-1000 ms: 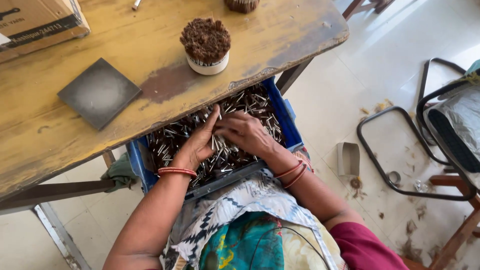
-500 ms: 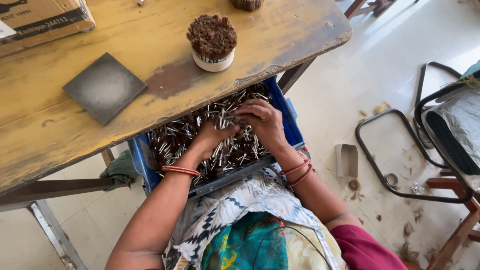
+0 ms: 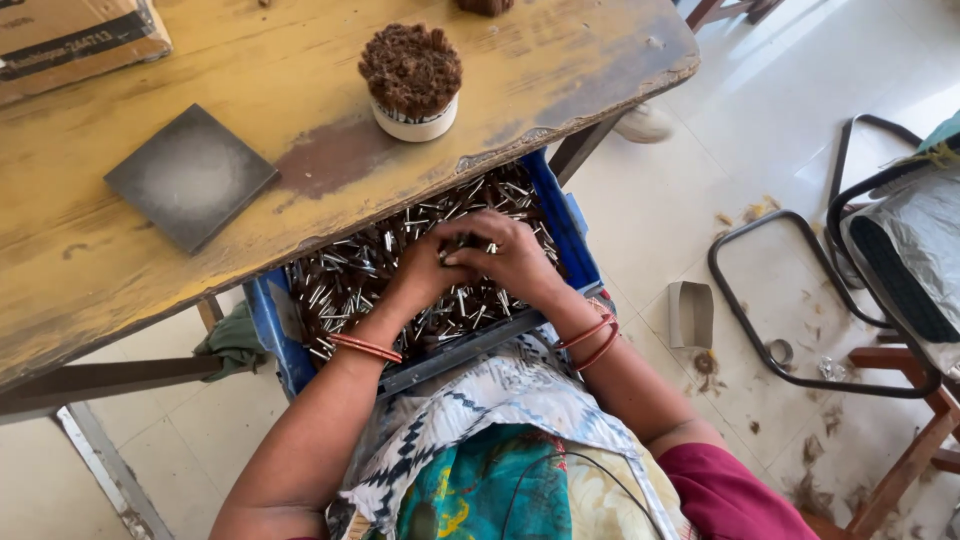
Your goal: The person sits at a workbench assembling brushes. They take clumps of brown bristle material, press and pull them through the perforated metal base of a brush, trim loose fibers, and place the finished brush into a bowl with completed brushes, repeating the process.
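A blue crate (image 3: 268,318) rests on my lap under the table edge, filled with several small silvery sticks with dark ends (image 3: 345,278). My left hand (image 3: 420,272) and my right hand (image 3: 505,255) are both down in the pile, fingers curled and meeting over a small bunch of sticks. Orange bangles sit on both wrists. On the yellow wooden table (image 3: 120,270) above the crate stands a white cup (image 3: 412,122) packed with brown-tipped sticks standing upright.
A dark grey square tile (image 3: 190,175) lies on the table, a cardboard box (image 3: 70,35) at its far left corner. On the tiled floor to the right are black metal chair frames (image 3: 800,300), a small metal piece (image 3: 690,313) and scattered debris.
Both hands have drawn together in the middle of the crate, gathering sticks. The view has shifted slightly, so the table and cup sit lower in the picture.
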